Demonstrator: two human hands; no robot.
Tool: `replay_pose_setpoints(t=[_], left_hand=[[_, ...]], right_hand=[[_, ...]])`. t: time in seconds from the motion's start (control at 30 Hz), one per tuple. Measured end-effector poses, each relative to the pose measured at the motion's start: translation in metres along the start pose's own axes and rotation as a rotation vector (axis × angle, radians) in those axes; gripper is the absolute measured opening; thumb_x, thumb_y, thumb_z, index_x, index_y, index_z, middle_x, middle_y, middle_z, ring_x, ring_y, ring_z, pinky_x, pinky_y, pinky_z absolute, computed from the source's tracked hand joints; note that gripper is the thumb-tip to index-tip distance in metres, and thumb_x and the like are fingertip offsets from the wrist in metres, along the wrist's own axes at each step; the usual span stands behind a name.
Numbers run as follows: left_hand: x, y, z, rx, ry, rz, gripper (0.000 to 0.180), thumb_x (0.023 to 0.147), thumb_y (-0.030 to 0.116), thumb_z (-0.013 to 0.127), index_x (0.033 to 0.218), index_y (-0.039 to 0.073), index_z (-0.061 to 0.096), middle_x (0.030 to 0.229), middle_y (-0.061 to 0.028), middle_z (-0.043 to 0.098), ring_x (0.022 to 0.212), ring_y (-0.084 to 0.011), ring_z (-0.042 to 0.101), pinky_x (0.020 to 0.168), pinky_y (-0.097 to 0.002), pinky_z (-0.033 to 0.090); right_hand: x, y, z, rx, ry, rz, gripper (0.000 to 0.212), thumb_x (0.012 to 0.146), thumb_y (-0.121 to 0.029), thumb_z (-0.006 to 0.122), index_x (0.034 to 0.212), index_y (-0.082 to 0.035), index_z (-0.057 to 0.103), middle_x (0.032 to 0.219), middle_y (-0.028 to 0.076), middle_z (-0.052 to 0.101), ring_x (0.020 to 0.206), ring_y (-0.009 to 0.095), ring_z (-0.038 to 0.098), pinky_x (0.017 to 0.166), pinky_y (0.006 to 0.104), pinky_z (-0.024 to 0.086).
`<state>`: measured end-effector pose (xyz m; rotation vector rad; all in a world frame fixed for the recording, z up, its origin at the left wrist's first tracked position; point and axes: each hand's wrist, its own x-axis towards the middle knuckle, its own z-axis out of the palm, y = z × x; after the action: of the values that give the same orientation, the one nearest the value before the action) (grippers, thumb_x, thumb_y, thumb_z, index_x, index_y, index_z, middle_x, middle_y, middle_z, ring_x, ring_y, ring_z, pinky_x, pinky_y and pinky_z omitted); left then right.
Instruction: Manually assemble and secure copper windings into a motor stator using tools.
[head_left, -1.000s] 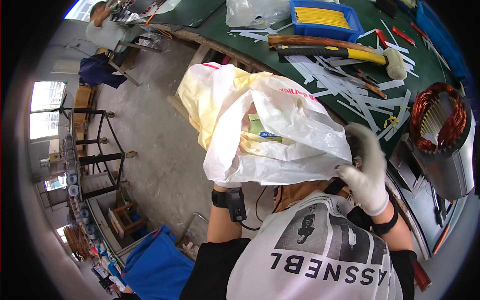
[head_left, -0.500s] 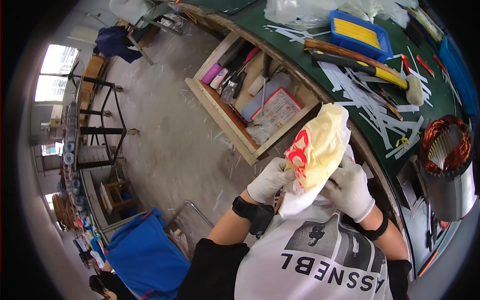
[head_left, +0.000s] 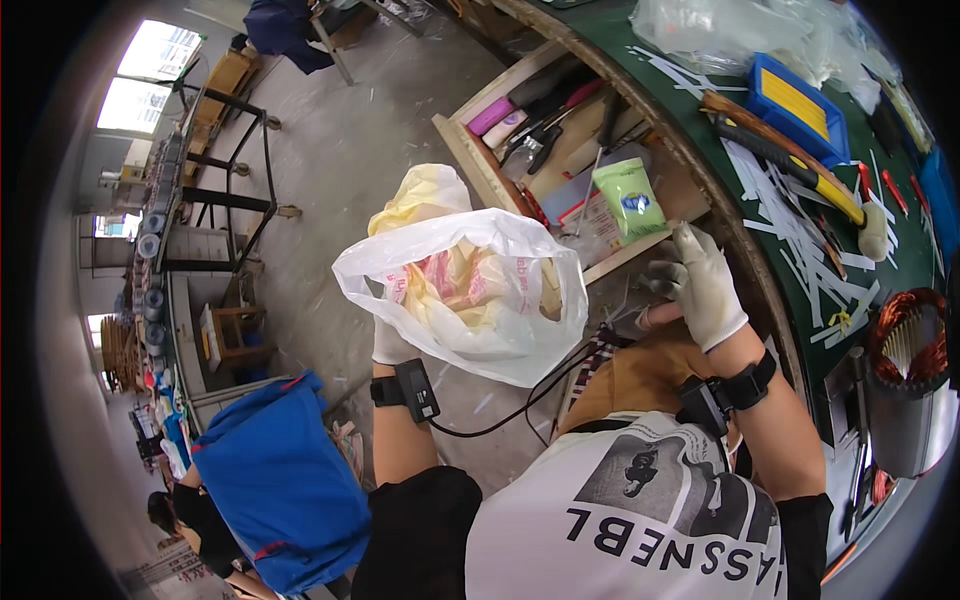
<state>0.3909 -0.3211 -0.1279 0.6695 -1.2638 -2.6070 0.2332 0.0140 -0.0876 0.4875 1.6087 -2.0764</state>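
My left hand (head_left: 392,343), in a white glove, holds up a white plastic carrier bag (head_left: 355,272); the bag hides its fingers. Crumpled yellow plastic with red print (head_left: 455,285) shows inside the bag's mouth, and a pale yellow piece (head_left: 418,195) stands up behind it. My gloved right hand (head_left: 703,292) is raised at the drawer's near corner, fingers apart and partly bent. Just beyond its fingertips, a small green packet (head_left: 628,200) stands tilted over the drawer; whether it rests on anything, I cannot tell.
The open wooden drawer (head_left: 478,172) holds hand tools and a purple item. On the green bench lie a hammer (head_left: 790,165), white strips (head_left: 770,230), a blue tray of yellow sticks (head_left: 800,105) and a copper-wound coil (head_left: 900,340). A blue cloth (head_left: 285,480) hangs at lower left.
The yellow plastic was between both hands; now my left hand has carried it left, with the white bag spread open. My right hand has let go, and the green packet has appeared by the drawer.
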Motion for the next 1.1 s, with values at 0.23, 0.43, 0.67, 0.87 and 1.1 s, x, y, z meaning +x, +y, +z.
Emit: replay_pose_setpoints(t=[0.23,0.43,0.67,0.87,1.1], left_hand=[[0.003,0.006,0.012,0.019,-0.213,-0.030,0.046,0.094,0.033,0.053,0.130,0.005,0.046,0.123,-0.0113,0.054,0.108,-0.0218,0.055,0.093,-0.0374,0.048],[0.042,-0.010,0.061,0.199,-0.233,-0.009,0.044,0.094,0.032,0.053,0.128,0.005,0.048,0.120,-0.0111,0.055,0.105,-0.0211,0.056,0.091,-0.0366,0.048],[0.050,-0.006,0.084,0.409,-0.210,0.048,0.041,0.094,0.031,0.054,0.125,0.004,0.050,0.116,-0.0110,0.057,0.102,-0.0202,0.057,0.089,-0.0357,0.048],[0.041,0.018,0.081,0.584,-0.147,0.123,0.039,0.094,0.029,0.054,0.123,0.003,0.052,0.113,-0.0109,0.058,0.100,-0.0194,0.057,0.087,-0.0349,0.049],[0.058,0.034,0.095,0.781,-0.072,0.216,0.037,0.093,0.028,0.054,0.120,0.003,0.054,0.110,-0.0107,0.060,0.097,-0.0186,0.058,0.085,-0.0339,0.049]], right_hand=[[-0.020,-0.020,-0.005,-0.423,-0.425,-0.241,0.059,0.088,-0.047,0.059,0.124,0.000,0.052,0.101,0.012,0.060,0.087,0.017,0.059,0.075,0.0292,0.050],[-0.036,-0.041,-0.009,-0.373,-0.525,-0.173,0.034,0.089,-0.023,0.062,0.109,0.004,0.062,0.093,0.004,0.064,0.080,0.007,0.057,0.074,0.0235,0.048],[-0.042,-0.055,-0.035,-0.152,-0.377,-0.153,0.018,0.083,-0.008,0.063,0.097,0.003,0.066,0.083,0.002,0.066,0.071,0.006,0.058,0.066,0.0219,0.048],[-0.043,-0.056,-0.053,-0.131,-0.364,-0.248,0.019,0.085,-0.009,0.064,0.099,0.003,0.066,0.085,0.003,0.066,0.073,0.007,0.059,0.067,0.0227,0.049],[-0.046,-0.053,-0.065,-0.131,-0.351,-0.286,0.018,0.084,-0.008,0.064,0.099,0.003,0.067,0.085,0.003,0.066,0.071,0.007,0.059,0.067,0.0229,0.049]])
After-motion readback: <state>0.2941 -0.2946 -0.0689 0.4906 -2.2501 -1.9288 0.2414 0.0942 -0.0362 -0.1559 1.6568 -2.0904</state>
